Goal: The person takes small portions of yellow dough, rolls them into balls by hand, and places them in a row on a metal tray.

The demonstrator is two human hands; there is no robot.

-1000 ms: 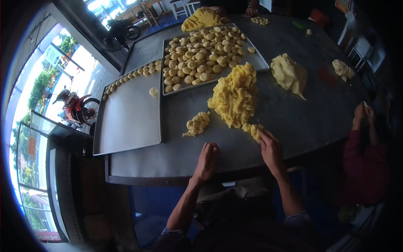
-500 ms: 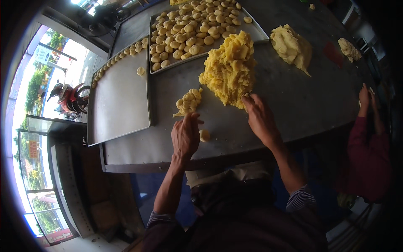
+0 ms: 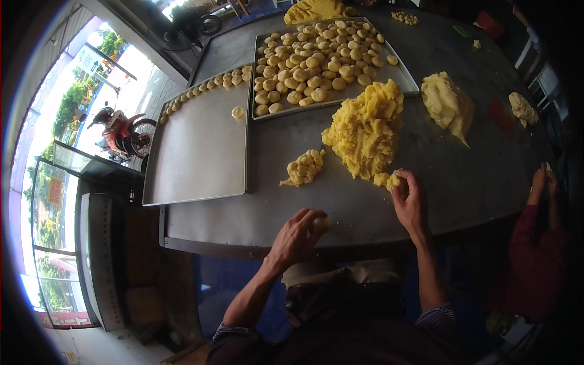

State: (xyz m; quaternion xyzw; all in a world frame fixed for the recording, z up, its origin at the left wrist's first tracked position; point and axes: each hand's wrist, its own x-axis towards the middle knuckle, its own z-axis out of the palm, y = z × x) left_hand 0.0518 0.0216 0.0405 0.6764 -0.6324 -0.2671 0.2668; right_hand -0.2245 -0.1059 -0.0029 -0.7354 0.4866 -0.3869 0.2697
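My left hand [image 3: 299,234] rests near the front edge of the metal table [image 3: 377,207], its fingers curled around a small pale dough ball [image 3: 321,224]. My right hand [image 3: 410,198] pinches a lump of yellow dough [image 3: 395,179] at the near foot of a big crumbly yellow dough pile [image 3: 367,129]. A small heap of shaped dough pieces [image 3: 304,168] lies between the pile and the trays.
A near tray [image 3: 198,152] holds a row of dough balls along its far edge and one stray ball. A far tray [image 3: 395,72] is full of dough balls. Smoother dough mounds [image 3: 447,103] [image 3: 523,108] lie to the right. Another person's hands [image 3: 540,179] work at the right edge.
My left hand pulled back from the small heap toward the table's front edge, now curled on a dough ball. My right hand drew back slightly with a pinch of dough from the pile.
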